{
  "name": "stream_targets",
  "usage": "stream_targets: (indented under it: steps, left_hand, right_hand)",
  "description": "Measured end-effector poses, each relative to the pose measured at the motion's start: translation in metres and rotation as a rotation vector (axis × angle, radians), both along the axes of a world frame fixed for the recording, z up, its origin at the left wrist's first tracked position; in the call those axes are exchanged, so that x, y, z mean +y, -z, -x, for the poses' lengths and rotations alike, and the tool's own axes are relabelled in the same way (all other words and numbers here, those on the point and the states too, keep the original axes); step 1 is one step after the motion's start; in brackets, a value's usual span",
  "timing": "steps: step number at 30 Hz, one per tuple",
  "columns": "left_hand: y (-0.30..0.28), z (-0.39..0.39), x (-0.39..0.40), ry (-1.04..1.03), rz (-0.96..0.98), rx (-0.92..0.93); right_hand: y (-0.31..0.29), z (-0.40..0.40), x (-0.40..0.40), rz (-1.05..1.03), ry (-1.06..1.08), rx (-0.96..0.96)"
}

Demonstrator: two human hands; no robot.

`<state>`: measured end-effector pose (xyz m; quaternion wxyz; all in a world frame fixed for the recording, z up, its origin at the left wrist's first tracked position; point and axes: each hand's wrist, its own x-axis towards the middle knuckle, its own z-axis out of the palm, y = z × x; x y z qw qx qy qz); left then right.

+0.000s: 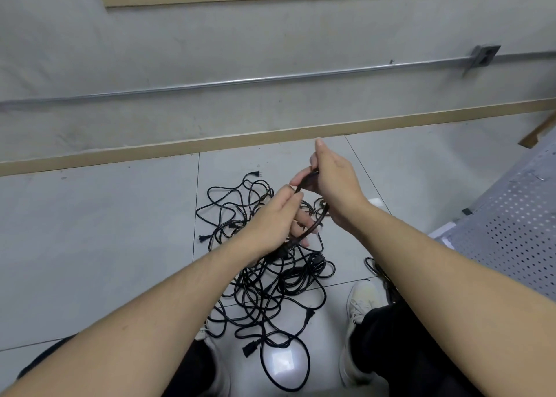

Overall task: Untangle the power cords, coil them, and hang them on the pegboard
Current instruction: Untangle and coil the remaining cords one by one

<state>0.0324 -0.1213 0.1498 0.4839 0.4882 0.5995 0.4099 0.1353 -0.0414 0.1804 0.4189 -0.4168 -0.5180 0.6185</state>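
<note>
Head view shows no legible brand or writing anywhere. Both hands are raised over a tangled pile of black power cords (264, 279) on the tiled floor (105, 246): the left hand (270, 219) pinches one cord strand (313, 231), and the right hand (334, 183) pinches the same strand further along. A perforated metal bench (508, 225) stands at right, a wall conduit (240, 81) runs behind, and white sneakers (361, 309) flank the pile.

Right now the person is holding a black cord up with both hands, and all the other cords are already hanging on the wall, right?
Not quite. Both hands, left hand and right hand, do hold a black cord, but the head view shows the other cords lying in a tangled heap on the floor, not hanging on the wall.
</note>
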Motion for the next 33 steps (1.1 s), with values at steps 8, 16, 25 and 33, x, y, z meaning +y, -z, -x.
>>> stream_targets:
  steps: [8, 16, 25, 33]
  left_hand:
    - [-0.002, -0.005, 0.006, -0.183, -0.014, -0.136]
    - [-0.003, -0.011, 0.008, -0.163, -0.105, -0.181]
    - [-0.003, -0.010, 0.006, 0.001, -0.044, -0.322]
    - [-0.010, -0.009, 0.003, -0.026, 0.130, -0.717]
  right_hand:
    - [-0.001, 0.002, -0.014, 0.086, -0.153, 0.067]
    - [-0.002, 0.002, -0.014, 0.199, -0.141, 0.079]
    - [-0.007, -0.004, 0.008, 0.472, -0.092, 0.277]
    - [-0.005, -0.008, 0.017, 0.534, -0.074, 0.345]
